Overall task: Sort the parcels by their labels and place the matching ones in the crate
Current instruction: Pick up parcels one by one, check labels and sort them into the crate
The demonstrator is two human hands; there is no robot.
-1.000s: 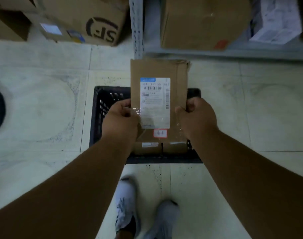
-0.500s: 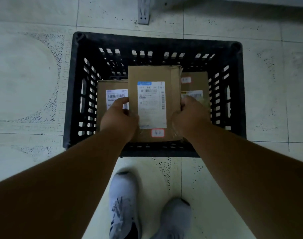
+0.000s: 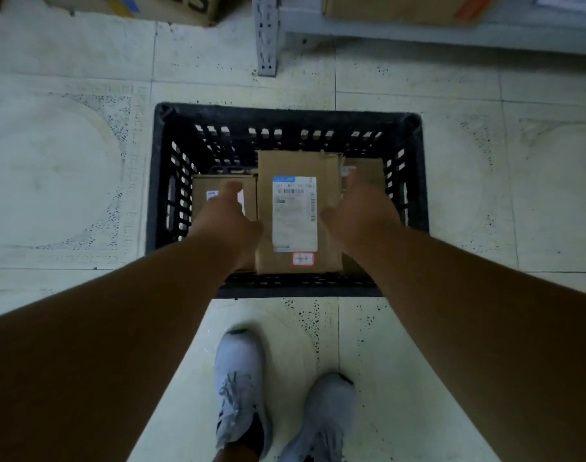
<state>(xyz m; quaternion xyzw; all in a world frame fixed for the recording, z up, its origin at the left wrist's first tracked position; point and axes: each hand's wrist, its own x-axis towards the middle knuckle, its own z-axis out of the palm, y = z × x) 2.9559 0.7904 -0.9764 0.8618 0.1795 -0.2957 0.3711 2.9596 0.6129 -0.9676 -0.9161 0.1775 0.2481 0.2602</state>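
Item: flat brown cardboard parcel with a long white shipping label and a small red-bordered sticker (image 3: 298,215), lying label-up inside the black slotted plastic crate (image 3: 158,181) on the pale tiled floor (image 3: 68,181), atop or between two other brown cardboard parcels, one at left (image 3: 201,195) and one at right (image 3: 368,170). Left hand (image 3: 230,216): grip loosened, fingers stretched forward over the left parcel, thumb side near the top parcel's left edge; contact cannot be told. Right hand (image 3: 358,211): against the parcel's right edge, fingers hidden behind the knuckles, so whether the grip is closed on the cardboard cannot be told. Risks, judged: the top parcel appears to bridge its neighbours and may tip or slide toward the near wall on release; a withdrawing finger may catch the torn flap at its far edge; its label now covers those beneath, so a mismatch would pass unchecked. Nearby: grey metal shelf upright (image 3: 266,35), white trainers (image 3: 240,391)
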